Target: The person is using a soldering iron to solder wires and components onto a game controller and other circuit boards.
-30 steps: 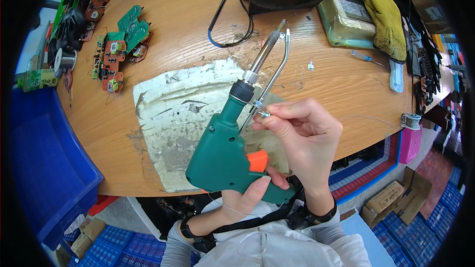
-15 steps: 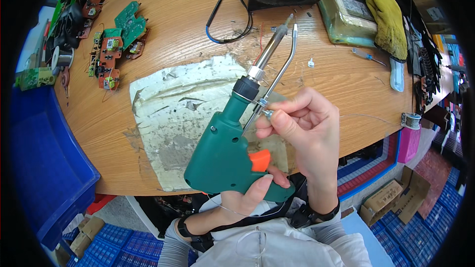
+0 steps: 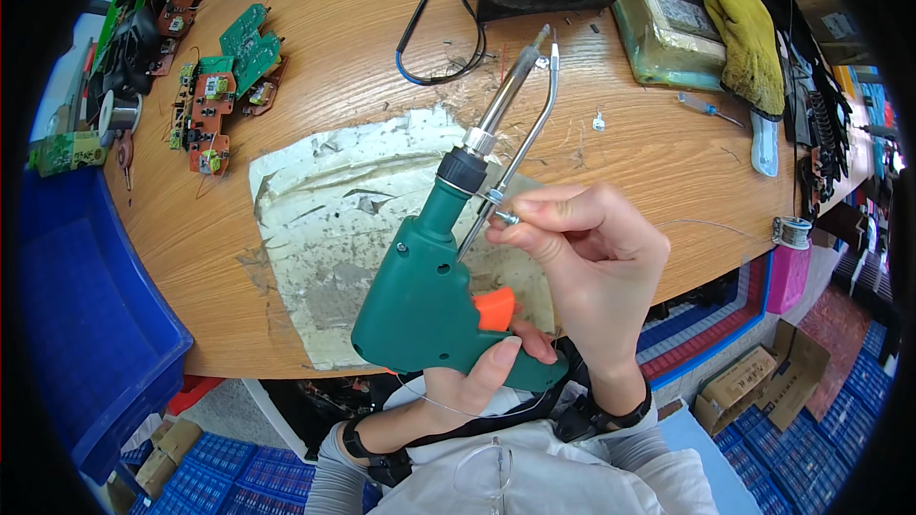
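Table edge (image 3: 711,276) is running right of right hand (image 3: 603,272), tabletop (image 3: 654,167) stretching ahead; fingers pinching small screw (image 3: 509,217). Left hand (image 3: 469,387) is gripping green soldering gun (image 3: 405,296), long axis slanting, tip (image 3: 544,35) pointing away-right.

Green soldering gun (image 3: 405,303), orange trigger (image 3: 493,309), tip (image 3: 542,38) pointing away

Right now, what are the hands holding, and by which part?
Left hand: the green soldering gun, by its handle. Right hand: the gun's small metal screw, apparently pinched by its outer end.
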The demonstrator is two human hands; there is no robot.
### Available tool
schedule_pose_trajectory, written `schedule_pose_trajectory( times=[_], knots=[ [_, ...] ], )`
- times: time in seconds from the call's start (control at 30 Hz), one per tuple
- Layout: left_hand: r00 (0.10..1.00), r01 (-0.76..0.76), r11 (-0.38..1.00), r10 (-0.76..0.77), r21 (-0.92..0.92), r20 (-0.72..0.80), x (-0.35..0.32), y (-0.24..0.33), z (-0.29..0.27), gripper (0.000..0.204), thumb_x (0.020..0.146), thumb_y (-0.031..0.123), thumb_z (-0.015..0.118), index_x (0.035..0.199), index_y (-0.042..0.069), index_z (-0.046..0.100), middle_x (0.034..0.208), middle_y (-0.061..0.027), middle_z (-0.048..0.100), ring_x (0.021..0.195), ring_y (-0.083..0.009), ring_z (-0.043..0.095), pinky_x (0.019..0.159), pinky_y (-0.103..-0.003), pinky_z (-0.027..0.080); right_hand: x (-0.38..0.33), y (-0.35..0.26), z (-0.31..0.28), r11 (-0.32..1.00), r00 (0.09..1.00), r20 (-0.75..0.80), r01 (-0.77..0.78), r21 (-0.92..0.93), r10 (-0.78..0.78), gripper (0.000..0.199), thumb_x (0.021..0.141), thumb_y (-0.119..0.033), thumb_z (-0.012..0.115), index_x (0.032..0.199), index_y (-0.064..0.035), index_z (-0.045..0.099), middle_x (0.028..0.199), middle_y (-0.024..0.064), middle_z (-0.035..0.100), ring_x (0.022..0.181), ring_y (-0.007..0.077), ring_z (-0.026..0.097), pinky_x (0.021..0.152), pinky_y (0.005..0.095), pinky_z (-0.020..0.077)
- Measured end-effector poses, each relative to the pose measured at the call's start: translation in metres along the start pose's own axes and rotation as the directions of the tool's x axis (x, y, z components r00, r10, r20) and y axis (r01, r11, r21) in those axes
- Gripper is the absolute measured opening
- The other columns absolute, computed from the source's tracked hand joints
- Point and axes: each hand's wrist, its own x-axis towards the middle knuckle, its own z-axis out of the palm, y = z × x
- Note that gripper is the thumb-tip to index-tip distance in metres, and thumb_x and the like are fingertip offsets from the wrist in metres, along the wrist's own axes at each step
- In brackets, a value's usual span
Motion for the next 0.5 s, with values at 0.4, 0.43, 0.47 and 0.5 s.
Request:
schedule_pose_trajectory(
  times=[0.4,0.43,0.47,0.5],
  knots=[
    [1.0,0.025,1.0,-0.025,-0.005,-0.011,-0.0005,-0.0001,0.0002,0.049,0.077,0.043,0.046,0.073,-0.005,0.046,0.065,-0.0129,0.052,0.061,-0.0186,0.054,0.056,-0.028,0.046,-0.002,0.0071,0.0018,0.971,0.982,-0.003,0.185,-0.15,-0.187,0.013,0.067,0.017,0.055,0.073,0.0055,0.052,0.079,0.0151,0.058,0.07,0.0167,0.059,0.061,0.0242,0.0499],
    [1.0,0.025,1.0,-0.025,-0.017,-0.015,-0.0007,-0.0007,0.0002,0.049,0.077,0.043,0.046,0.074,-0.006,0.046,0.065,-0.0129,0.051,0.061,-0.0186,0.054,0.056,-0.028,0.046,-0.0011,0.0083,0.0035,0.965,0.975,-0.038,0.209,-0.158,-0.218,0.014,0.065,0.017,0.055,0.071,0.0045,0.052,0.075,0.0143,0.059,0.066,0.0174,0.06,0.057,0.0234,0.0495],
    [1.0,0.025,1.0,-0.025,-0.017,-0.015,-0.0009,-0.0011,0.0001,0.049,0.077,0.043,0.046,0.074,-0.006,0.046,0.065,-0.0129,0.051,0.061,-0.0186,0.054,0.056,-0.028,0.046,-0.0007,0.0092,0.0044,0.958,0.966,-0.073,0.233,-0.167,-0.248,0.014,0.063,0.016,0.055,0.069,0.0036,0.052,0.072,0.0135,0.06,0.063,0.018,0.061,0.052,0.0225,0.049],
    [1.0,0.024,1.0,-0.025,-0.02,-0.019,-0.0011,-0.0013,0.0002,0.048,0.077,0.043,0.047,0.074,-0.006,0.046,0.065,-0.0128,0.051,0.061,-0.0186,0.054,0.056,-0.028,0.046,-0.001,0.0093,0.0035,0.958,0.966,-0.073,0.233,-0.168,-0.248,0.014,0.063,0.016,0.055,0.069,0.0036,0.052,0.072,0.0135,0.06,0.063,0.018,0.061,0.052,0.0225,0.049]
  ],
)
